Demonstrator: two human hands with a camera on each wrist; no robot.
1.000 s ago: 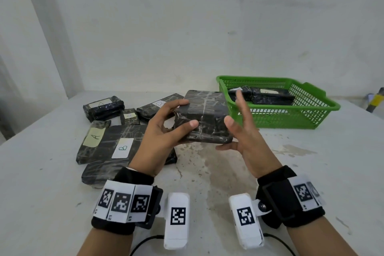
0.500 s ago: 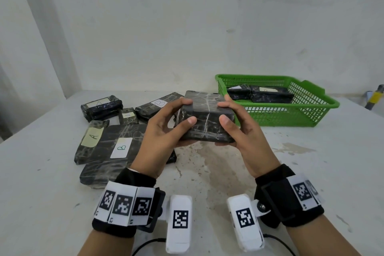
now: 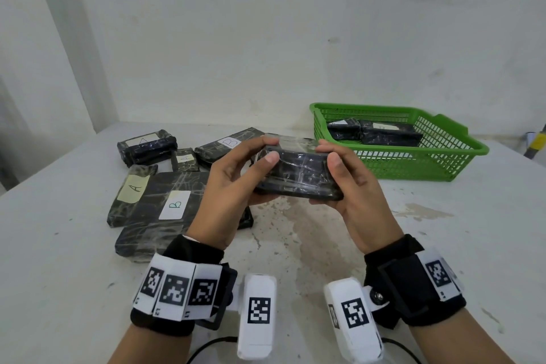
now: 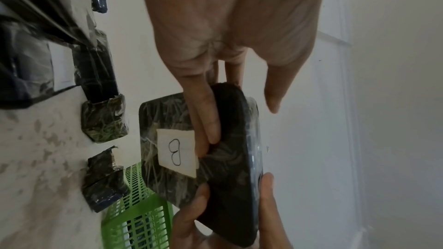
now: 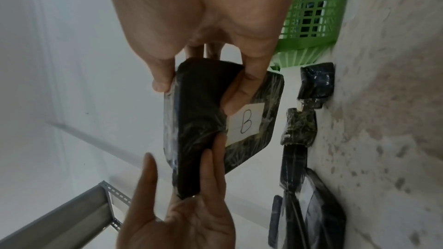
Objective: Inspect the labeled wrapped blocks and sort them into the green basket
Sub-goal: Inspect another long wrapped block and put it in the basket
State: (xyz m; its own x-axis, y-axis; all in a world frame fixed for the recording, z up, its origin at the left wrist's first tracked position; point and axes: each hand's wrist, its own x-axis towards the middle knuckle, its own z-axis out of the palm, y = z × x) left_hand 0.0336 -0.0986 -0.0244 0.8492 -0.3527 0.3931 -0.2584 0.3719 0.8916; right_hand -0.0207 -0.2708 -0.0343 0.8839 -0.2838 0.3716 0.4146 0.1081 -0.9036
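Note:
I hold a dark wrapped block (image 3: 298,174) above the table in both hands. My left hand (image 3: 263,151) grips its left end and my right hand (image 3: 328,154) its right end, thumbs on the near side and fingers behind. The block is tilted, so its narrow side faces me. In the wrist views its underside (image 4: 167,120) carries a white label (image 4: 176,150) marked B (image 5: 245,122). The green basket (image 3: 413,156) stands at the right rear of the table, with two wrapped blocks (image 3: 375,133) inside.
Left of my hands several wrapped blocks lie on the table: a long one marked A (image 3: 133,189), a large flat one marked B (image 3: 174,204), another B (image 3: 227,143), a small one (image 3: 184,159) and a thick one (image 3: 147,145). A stained white wall stands behind.
My right hand, spread beside the block a second ago, has taken hold of its right end. Both hands have tilted the block so its top face turns away from me.

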